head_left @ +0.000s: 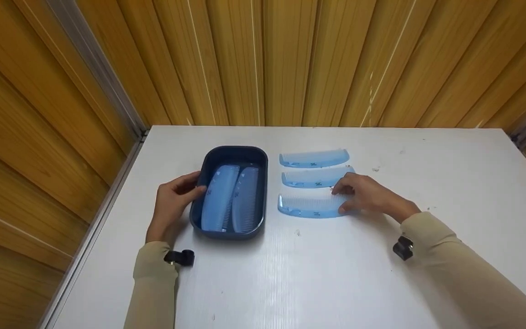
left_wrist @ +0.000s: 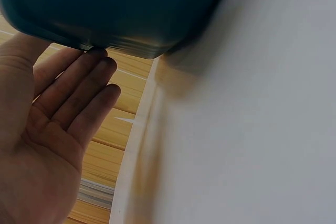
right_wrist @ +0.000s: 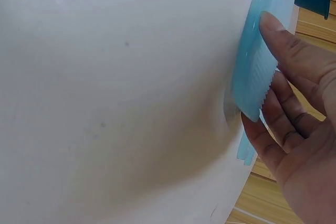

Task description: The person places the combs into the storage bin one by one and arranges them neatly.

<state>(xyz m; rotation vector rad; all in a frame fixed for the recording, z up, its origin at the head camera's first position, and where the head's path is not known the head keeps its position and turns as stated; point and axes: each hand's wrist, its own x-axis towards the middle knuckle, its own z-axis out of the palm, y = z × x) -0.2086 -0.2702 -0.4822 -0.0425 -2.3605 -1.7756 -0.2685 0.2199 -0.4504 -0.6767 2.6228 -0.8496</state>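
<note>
My left hand (head_left: 170,205) is at the left side of a dark blue box (head_left: 228,236), its thumb over the rim and its fingers along the outer wall. In the left wrist view the fingertips (left_wrist: 107,66) meet the lower edge of the box. Inside the box two translucent blue combs (head_left: 219,196) lie side by side. My right hand (head_left: 368,194) pinches the right end of the nearest blue comb (head_left: 304,208) on the table. In the right wrist view the thumb lies on the face of this comb (right_wrist: 249,72), with fingers at its toothed edge and end.
Beyond the pinched comb, two more blue combs lie in a row, a middle comb (head_left: 302,178) and a far comb (head_left: 313,159). They rest on a white table (head_left: 281,283) to the right of the box. A wood-patterned wall (head_left: 286,64) rises behind the table's back edge.
</note>
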